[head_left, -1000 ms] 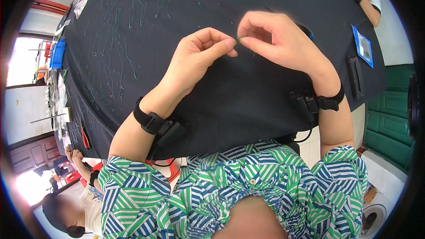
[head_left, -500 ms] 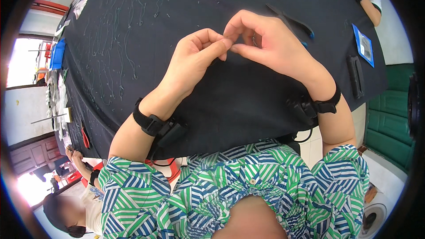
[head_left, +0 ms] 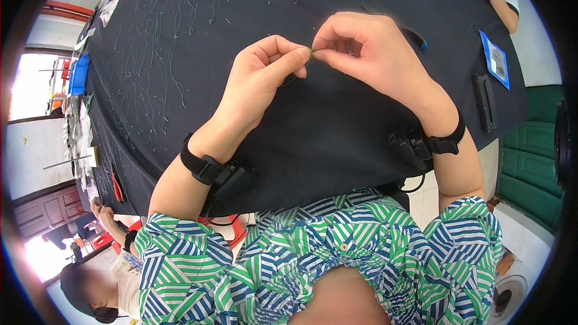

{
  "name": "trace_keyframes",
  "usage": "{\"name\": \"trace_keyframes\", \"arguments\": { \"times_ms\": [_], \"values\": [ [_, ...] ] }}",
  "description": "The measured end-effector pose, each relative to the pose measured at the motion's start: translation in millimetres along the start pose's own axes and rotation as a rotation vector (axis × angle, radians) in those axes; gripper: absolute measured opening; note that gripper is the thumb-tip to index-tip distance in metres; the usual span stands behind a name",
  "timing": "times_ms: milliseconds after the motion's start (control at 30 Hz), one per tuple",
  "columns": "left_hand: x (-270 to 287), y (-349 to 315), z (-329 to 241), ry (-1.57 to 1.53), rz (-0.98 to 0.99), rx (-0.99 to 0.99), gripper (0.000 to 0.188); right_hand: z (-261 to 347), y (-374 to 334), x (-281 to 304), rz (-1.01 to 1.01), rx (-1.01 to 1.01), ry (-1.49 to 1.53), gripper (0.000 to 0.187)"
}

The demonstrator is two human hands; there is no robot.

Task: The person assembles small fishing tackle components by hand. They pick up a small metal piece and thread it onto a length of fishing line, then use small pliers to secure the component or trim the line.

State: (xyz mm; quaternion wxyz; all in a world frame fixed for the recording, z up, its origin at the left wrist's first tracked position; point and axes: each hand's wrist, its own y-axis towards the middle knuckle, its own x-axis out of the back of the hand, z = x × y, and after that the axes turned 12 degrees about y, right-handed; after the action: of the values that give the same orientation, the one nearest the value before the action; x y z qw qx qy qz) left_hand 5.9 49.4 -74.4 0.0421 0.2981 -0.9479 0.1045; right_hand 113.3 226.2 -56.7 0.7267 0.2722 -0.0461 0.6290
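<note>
Count, head view: one desk (head_left: 337, 138), dark cloth over it. Two hands at centre frame: left hand (head_left: 262, 78), right hand (head_left: 367, 51). One black wrist strap on each forearm, two total. One blue card (head_left: 496, 59), right edge. Green thread pieces (head_left: 153, 78), upper left: many, too fine to count.

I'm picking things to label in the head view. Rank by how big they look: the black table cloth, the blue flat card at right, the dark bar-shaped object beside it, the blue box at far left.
1. black table cloth, by far the largest.
2. blue flat card and dark bar-shaped object: too alike to rank.
3. blue box: looks slightly smaller, though the fisheye rim squeezes it, so this is unsure.
</note>
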Motion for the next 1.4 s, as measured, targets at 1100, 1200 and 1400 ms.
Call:
{"name": "trace_keyframes", "arguments": {
  "times_ms": [1100, 1200, 1400],
  "values": [
    [7, -5, -12, 0.109, 0.002, -0.087, 0.011, -17, 1, 10, 0.121, -0.147, 0.222, 0.011],
    [7, -4, -11, 0.024, -0.007, -0.098, 0.011, -17, 1, 9, 0.101, -0.147, 0.221, 0.012],
    [8, -4, -9, -0.032, 0.005, -0.119, 0.009, -1, 0, 6, 0.038, -0.21, 0.328, 0.019]
  ]
}}
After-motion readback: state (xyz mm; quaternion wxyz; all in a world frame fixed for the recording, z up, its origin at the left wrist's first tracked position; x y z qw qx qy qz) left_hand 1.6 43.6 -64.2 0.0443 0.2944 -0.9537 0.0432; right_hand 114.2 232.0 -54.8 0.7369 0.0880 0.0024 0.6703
